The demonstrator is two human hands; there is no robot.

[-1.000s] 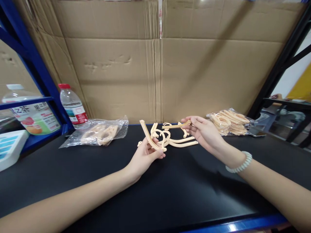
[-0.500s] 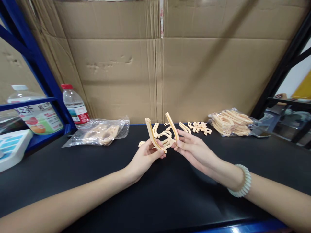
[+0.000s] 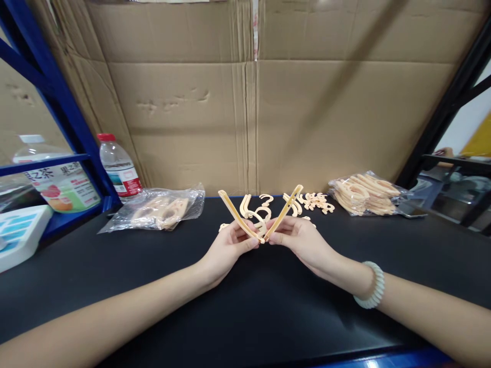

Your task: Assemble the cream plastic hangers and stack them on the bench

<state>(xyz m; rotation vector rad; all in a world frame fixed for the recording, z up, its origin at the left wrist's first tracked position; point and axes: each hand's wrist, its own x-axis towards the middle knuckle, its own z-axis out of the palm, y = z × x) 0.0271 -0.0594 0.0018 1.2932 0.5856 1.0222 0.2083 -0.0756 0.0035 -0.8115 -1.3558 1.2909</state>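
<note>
A flattened cardboard sheet (image 3: pixel 245 97) walls off the whole back of the scene, and in front of it runs the black tabletop (image 3: pixel 245 306) — wide and dark, with open surface all the way from the hands to the near blue edge. On the left a blue shelf frame (image 3: pixel 57 107) closes that side, with a red-capped water bottle (image 3: pixel 118 166) standing just beside it and a larger labelled bottle (image 3: pixel 53 179) on the shelf. A clear plastic bag (image 3: pixel 153 208) with pale parts inside lies flat left of centre; a fuller bag of cream pieces (image 3: pixel 364 193) sits well off to the right. Between them, close to the cardboard, there's a loose scatter of small cream hook parts (image 3: pixel 312 200). Now the hands, dead centre and raised a little above the tabletop: the left hand (image 3: pixel 228 250) has its fingers closed in a pinch on a cream plastic hanger arm (image 3: pixel 236 214), which slants up and to the left. The right hand (image 3: pixel 303 240) — pale bead bracelet (image 3: pixel 370 286) on the wrist — pinches a second hanger arm (image 3: pixel 286 210), slanting up and to the right. The lower ends of the two arms meet between the fingertips, making a V; held that way, I'd judge, so the ends can be lined up against each other. Whether they are joined or only touching is hard to tell. Both forearms have plenty of free room on either side.
</note>
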